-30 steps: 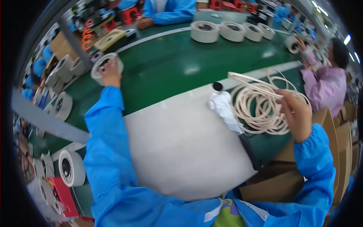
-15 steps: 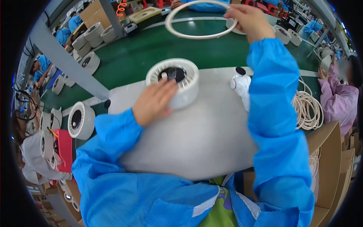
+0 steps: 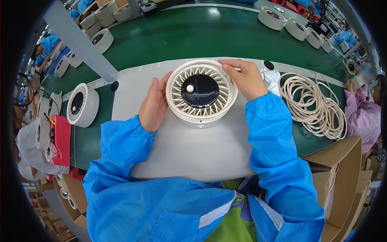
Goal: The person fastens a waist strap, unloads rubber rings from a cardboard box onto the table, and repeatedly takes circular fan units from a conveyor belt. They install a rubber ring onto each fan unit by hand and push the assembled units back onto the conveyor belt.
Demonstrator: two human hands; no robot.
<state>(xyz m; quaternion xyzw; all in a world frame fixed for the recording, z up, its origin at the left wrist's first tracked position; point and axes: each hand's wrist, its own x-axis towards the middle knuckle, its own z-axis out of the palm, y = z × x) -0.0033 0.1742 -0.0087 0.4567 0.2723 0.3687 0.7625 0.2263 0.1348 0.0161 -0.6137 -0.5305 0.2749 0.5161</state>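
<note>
A round off-white housing (image 3: 201, 111) with radial vent slats stands in front of me on the grey work mat (image 3: 193, 149). Its black centre panel (image 3: 201, 94) carries a small white knob (image 3: 190, 88). Around the housing's top edge lies a thin cream ring (image 3: 197, 61). My right hand (image 3: 246, 80) pinches this ring at its upper right, thumb and fingers closed. On the other side my left hand (image 3: 154, 105) is open, with its fingers up against the housing's left edge; whether it bears any weight cannot be seen.
Many cream rings (image 3: 312, 105) lie heaped at the right, beside a white cloth bundle (image 3: 271, 80). Another vented housing (image 3: 83, 105) and a red bin (image 3: 61, 141) are at the left. More housings (image 3: 272, 18) line the green bench's far side. An open cardboard box (image 3: 342, 177) stands lower right.
My right hand has brought the ring down from the far side onto the housing. My left hand has moved off the housing's top to its left side. The housing sits nearer the middle.
</note>
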